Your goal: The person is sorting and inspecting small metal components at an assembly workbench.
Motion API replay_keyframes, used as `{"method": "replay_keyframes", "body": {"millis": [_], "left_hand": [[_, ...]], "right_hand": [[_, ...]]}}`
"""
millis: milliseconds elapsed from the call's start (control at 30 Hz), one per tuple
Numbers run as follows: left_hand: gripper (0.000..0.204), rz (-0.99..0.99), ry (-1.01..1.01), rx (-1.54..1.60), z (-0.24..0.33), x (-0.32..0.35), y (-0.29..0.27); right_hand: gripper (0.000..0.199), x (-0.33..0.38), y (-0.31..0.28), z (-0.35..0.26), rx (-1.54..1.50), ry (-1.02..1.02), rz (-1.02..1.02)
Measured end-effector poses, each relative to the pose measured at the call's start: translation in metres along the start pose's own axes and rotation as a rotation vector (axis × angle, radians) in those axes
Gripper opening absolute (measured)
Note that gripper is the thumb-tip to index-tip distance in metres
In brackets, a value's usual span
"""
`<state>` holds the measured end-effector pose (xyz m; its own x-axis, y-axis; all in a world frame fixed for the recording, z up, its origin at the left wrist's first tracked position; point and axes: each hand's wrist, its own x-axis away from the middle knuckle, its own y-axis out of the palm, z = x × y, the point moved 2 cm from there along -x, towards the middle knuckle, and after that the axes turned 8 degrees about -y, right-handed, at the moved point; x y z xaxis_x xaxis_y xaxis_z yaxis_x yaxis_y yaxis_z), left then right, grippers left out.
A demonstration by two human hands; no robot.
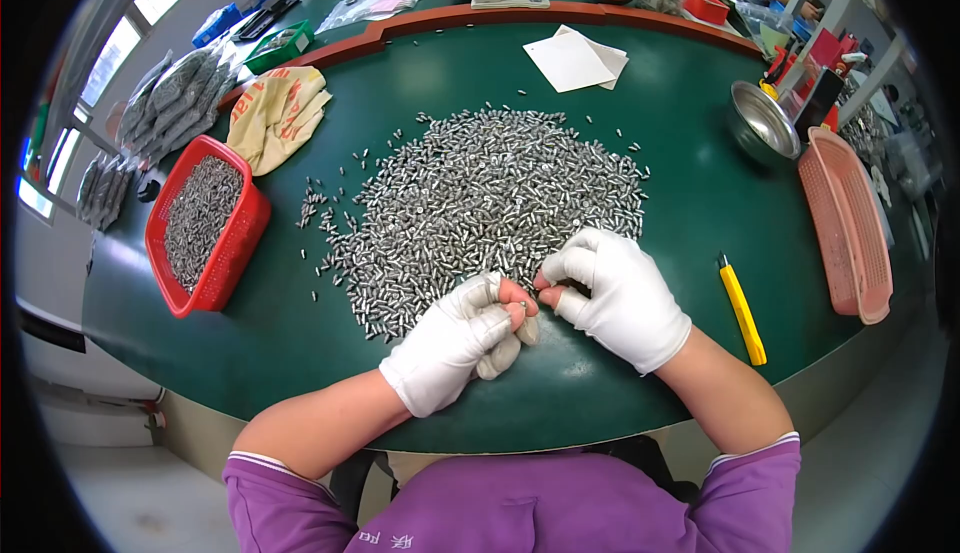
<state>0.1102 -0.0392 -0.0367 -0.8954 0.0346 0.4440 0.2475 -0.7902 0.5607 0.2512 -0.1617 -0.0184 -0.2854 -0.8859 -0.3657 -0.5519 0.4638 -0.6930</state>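
Observation:
A broad pile of small silvery metal parts [490,193], like short pins with a narrow neck, covers the middle of the green table. My left hand [455,343], in a white glove with bare thumb and index tips, is closed at the pile's near edge. A tiny metal part [524,305] shows between those fingertips. Close beside it my right hand [618,298], gloved the same way, has its thumb and index finger pinched together. Whatever lies between the right fingertips is too small to make out.
At the left stands a red basket [255,218] of similar parts, beside a yellowish cloth bag [280,118]. To the right lie a yellow utility knife [741,313], a steel bowl [765,123] and a pink basket [845,223]. White cards [570,61] rest beyond the pile.

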Motion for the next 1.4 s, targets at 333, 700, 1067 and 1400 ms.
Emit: {"method": "replay_keyframes", "body": {"millis": [333, 700, 1067, 1400], "left_hand": [[0.020, -0.031, 0.006, -0.023, -0.001, 0.000, -0.002], [0.026, -0.101, 0.041, 0.008, 0.000, 0.000, -0.003], [0.018, 0.050, -0.023, -0.025, 0.000, 0.001, 0.002], [0.018, 0.013, -0.006, -0.037, 0.001, 0.001, 0.002]], "right_hand": [[0.009, 0.002, 0.004, -0.004, 0.348, -0.122, -0.087], [0.012, 0.002, 0.000, -0.008, -0.013, 0.017, 0.019], [0.011, 0.001, 0.000, -0.012, -0.462, 0.153, -0.049], [0.009, 0.001, -0.004, 0.002, 0.362, -0.027, -0.028]]}}
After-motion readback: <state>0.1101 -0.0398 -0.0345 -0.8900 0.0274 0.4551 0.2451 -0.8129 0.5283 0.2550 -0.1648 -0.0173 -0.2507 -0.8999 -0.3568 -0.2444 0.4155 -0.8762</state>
